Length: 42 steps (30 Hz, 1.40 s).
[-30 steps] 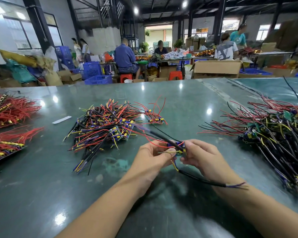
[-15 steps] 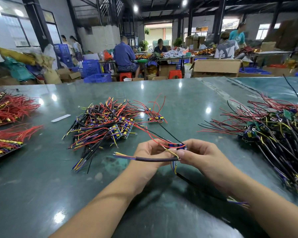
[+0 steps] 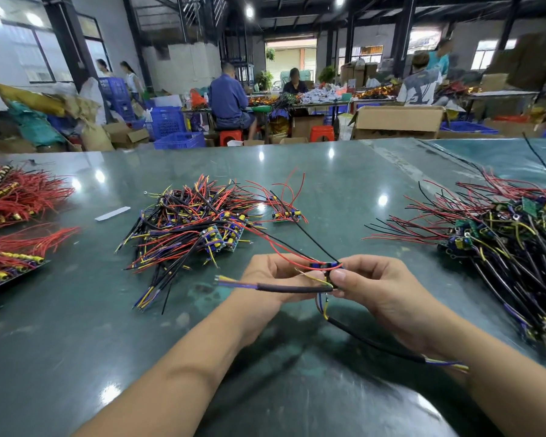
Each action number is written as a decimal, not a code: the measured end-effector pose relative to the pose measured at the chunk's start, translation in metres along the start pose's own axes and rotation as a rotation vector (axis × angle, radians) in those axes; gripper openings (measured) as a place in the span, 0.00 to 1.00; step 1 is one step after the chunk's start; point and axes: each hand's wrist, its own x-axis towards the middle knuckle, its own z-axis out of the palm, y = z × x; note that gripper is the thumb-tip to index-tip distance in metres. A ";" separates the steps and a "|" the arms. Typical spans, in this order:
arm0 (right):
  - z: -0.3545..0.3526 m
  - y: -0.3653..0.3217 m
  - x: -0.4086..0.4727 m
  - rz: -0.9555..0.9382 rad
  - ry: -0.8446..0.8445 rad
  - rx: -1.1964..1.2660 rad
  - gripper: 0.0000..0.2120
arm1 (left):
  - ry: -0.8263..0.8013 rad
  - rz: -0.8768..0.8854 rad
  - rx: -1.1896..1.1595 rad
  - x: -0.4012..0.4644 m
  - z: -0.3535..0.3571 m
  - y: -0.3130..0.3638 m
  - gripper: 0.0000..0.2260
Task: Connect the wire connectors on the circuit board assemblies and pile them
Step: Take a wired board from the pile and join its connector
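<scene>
Both my hands hold one small circuit board assembly [image 3: 327, 267] above the green table [image 3: 328, 171]. My left hand [image 3: 271, 279] curls around its left side, and my right hand [image 3: 379, 285] pinches its right end with the thumb on top. A black sleeved cable [image 3: 284, 287] with blue and yellow ends sticks out leftward across my left hand. A second black cable [image 3: 372, 342] hangs down and runs right under my right wrist. Red and black wires rise from the board toward the middle pile of assemblies [image 3: 196, 225]. A larger pile of assemblies [image 3: 501, 241] lies at the right.
Bundles of red wires [image 3: 16, 197] and a tray of red wires [image 3: 10, 260] lie at the left edge. One loose board [image 3: 289, 214] and a white strip [image 3: 112, 213] sit beyond the middle pile. People work at tables behind, among boxes and blue crates.
The black sleeved cable swung from pointing away toward the pile to lying level, pointing left across my left hand. The other cable dropped lower under my right wrist.
</scene>
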 end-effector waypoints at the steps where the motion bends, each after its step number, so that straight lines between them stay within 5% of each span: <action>1: 0.000 0.000 0.000 0.001 -0.007 0.000 0.15 | -0.007 -0.013 0.007 0.000 -0.002 0.001 0.04; 13: -0.002 0.001 0.003 0.091 -0.133 0.195 0.07 | -0.147 -0.140 -0.147 0.005 -0.010 -0.001 0.07; 18: -0.014 -0.005 0.012 0.052 0.147 0.432 0.06 | -0.011 -0.114 -0.396 0.009 -0.014 0.005 0.05; 20: -0.022 -0.005 0.014 0.013 0.270 0.236 0.03 | 0.132 -0.087 -0.416 0.012 -0.017 0.007 0.04; 24: -0.031 0.001 0.014 -0.046 0.547 -0.543 0.04 | 0.407 -0.013 -0.365 0.017 -0.020 0.005 0.04; 28: -0.026 0.003 0.010 0.056 0.561 -1.191 0.14 | 0.524 0.069 -0.328 0.015 -0.020 0.004 0.07; 30: -0.020 0.001 0.007 -0.124 0.534 -1.266 0.20 | 0.544 0.120 -0.260 0.013 -0.018 0.003 0.07; 33: -0.003 -0.009 -0.003 -0.362 0.319 -1.174 0.25 | 0.562 0.176 -0.202 0.012 -0.014 0.002 0.06; 40: 0.023 -0.014 -0.011 -0.191 0.089 -0.358 0.09 | 0.275 0.189 -0.193 0.006 0.002 -0.001 0.09; 42: 0.022 -0.011 -0.010 -0.229 0.096 -0.353 0.06 | 0.226 0.187 -0.150 0.005 0.004 -0.005 0.10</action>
